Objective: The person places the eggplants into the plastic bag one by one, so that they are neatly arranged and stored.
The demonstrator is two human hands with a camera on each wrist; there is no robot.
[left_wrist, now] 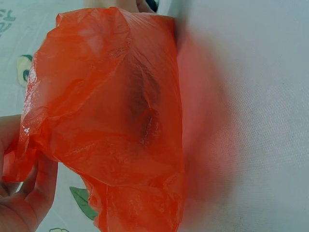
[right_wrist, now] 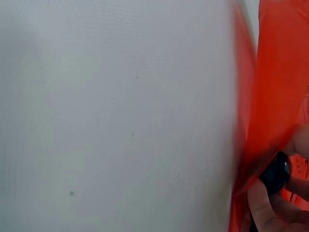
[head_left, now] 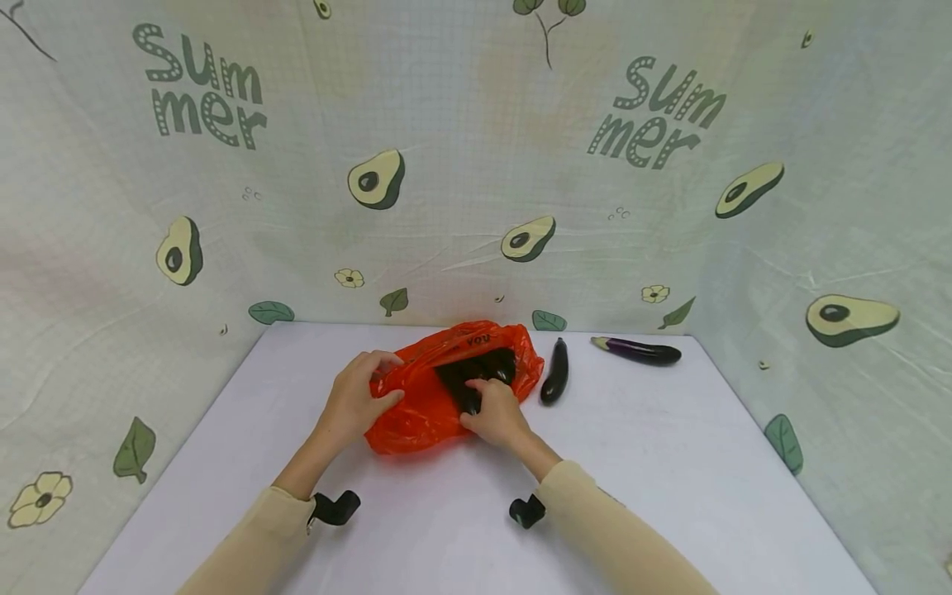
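Observation:
A red plastic bag lies on the white table with its mouth spread open. The left hand holds the bag's left edge, and in the left wrist view the film passes between thumb and fingers. Dark glossy eggplants show inside the mouth; how many is unclear. Reaching into the mouth, the right hand grips one eggplant. The right wrist view has the fingers around its rounded dark end, while the bag hides the rest.
Just right of the bag lies one eggplant, and another eggplant lies farther right near the back edge. A cloth backdrop printed with avocados stands behind and beside the white table. Each wrist wears a black camera mount.

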